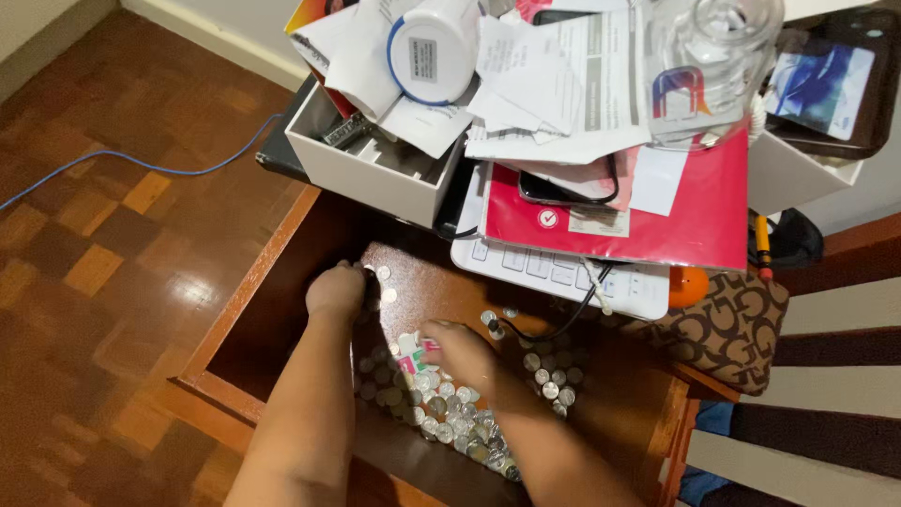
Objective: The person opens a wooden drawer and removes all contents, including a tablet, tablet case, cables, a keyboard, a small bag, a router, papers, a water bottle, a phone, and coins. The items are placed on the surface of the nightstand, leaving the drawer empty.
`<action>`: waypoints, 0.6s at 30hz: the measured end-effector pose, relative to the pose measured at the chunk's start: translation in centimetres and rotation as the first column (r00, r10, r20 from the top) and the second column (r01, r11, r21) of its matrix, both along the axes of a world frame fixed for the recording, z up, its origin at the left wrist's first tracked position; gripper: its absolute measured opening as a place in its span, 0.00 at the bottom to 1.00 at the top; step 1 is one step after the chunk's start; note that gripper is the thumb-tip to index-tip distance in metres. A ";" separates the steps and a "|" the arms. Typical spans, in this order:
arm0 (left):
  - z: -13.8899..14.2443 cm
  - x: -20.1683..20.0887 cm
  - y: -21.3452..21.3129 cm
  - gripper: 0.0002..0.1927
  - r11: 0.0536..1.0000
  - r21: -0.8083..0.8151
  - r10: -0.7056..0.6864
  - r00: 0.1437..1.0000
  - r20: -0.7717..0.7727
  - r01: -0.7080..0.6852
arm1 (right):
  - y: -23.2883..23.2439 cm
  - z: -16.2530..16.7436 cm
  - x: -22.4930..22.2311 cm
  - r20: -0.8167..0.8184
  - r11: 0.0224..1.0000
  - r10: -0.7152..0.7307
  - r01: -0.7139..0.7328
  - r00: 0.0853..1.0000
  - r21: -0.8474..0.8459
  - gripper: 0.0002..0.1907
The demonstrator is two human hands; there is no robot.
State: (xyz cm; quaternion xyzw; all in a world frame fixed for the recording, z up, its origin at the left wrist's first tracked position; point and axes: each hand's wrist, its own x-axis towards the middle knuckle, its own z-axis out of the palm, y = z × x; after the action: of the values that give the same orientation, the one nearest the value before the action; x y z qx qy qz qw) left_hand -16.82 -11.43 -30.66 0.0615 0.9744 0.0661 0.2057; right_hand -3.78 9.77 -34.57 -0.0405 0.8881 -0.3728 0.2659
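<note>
Both of my hands reach into an open wooden drawer (246, 310) whose bottom is strewn with several silver coins (450, 413). My left hand (336, 289) is curled at the far left of the coin pile, fingers closed beside a few loose coins (385, 284); what it holds cannot be seen. My right hand (458, 349) rests palm down over the middle of the pile, fingertips touching small pink and white paper bits (409, 353). More coins (549, 371) lie to its right.
Above the drawer sits a cluttered desktop: a white box (375, 174), a white keyboard (563, 272), a red folder (657, 221), papers, a white tub (434, 49), a clear jar (713, 56). A brown patterned pouch (732, 329) is at right. A blue cable (141, 161) crosses the parquet floor.
</note>
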 end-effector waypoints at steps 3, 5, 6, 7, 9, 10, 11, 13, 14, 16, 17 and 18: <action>-0.7 -0.1 -0.3 0.18 1.000 0.002 -0.004 0.999 0.042 0.004 | -2.5 2.3 -0.2 -0.126 0.999 0.044 -0.042 0.991 0.018 0.30; -1.4 -0.2 -0.4 0.19 1.000 0.024 0.013 0.998 0.058 -0.014 | -3.6 3.9 0.4 -0.090 0.984 0.066 -0.050 0.994 0.172 0.35; -1.7 -0.3 -0.4 0.19 1.000 0.030 0.009 0.999 0.044 -0.010 | -4.1 4.4 0.6 -0.068 0.968 0.077 -0.058 0.995 0.245 0.37; -2.1 -0.3 -0.5 0.20 0.999 0.032 0.003 0.999 0.037 -0.004 | -4.4 4.8 0.7 -0.125 0.967 0.074 -0.041 0.989 0.252 0.34; -2.8 -0.4 -0.4 0.19 0.997 0.034 0.069 0.994 0.086 -0.072 | -4.7 5.2 1.1 -0.229 0.965 0.070 -0.008 0.971 0.263 0.29; -3.0 -0.6 -0.3 0.20 0.994 0.040 0.099 0.990 0.101 -0.103 | -4.8 5.1 1.2 -0.215 0.962 0.078 -0.017 0.974 0.271 0.27; -3.1 -0.6 -0.3 0.21 0.986 0.052 0.152 0.981 0.119 -0.159 | -4.8 5.0 1.3 -0.205 0.960 0.083 -0.023 0.975 0.280 0.25; -3.0 -0.5 -0.3 0.23 0.960 0.071 0.256 0.954 0.158 -0.269 | -4.7 4.5 1.5 -0.192 0.960 0.089 -0.032 0.977 0.278 0.25; -2.7 -0.5 -0.3 0.23 0.972 0.058 0.216 0.963 0.161 -0.227 | -4.7 4.1 1.5 -0.195 0.963 0.088 -0.034 0.977 0.266 0.28; -2.1 -0.3 -0.4 0.22 0.989 0.034 0.135 0.976 0.173 -0.142 | -4.8 3.5 1.8 -0.193 0.963 0.050 0.004 0.980 0.268 0.30; -1.7 -0.2 -0.4 0.21 0.994 0.012 0.101 0.981 0.166 -0.105 | -4.9 3.2 1.9 -0.189 0.959 0.014 0.041 0.982 0.281 0.29; -1.2 -0.1 -0.4 0.20 0.998 -0.010 0.067 0.985 0.161 -0.066 | -4.9 2.8 2.1 -0.183 0.953 -0.023 0.077 0.983 0.294 0.28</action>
State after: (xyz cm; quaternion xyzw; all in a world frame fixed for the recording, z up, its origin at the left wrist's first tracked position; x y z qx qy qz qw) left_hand -16.87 -11.84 -31.87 0.0230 0.9563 0.0755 0.2815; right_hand -1.70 4.85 -31.78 -0.0101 0.9552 -0.2355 0.1791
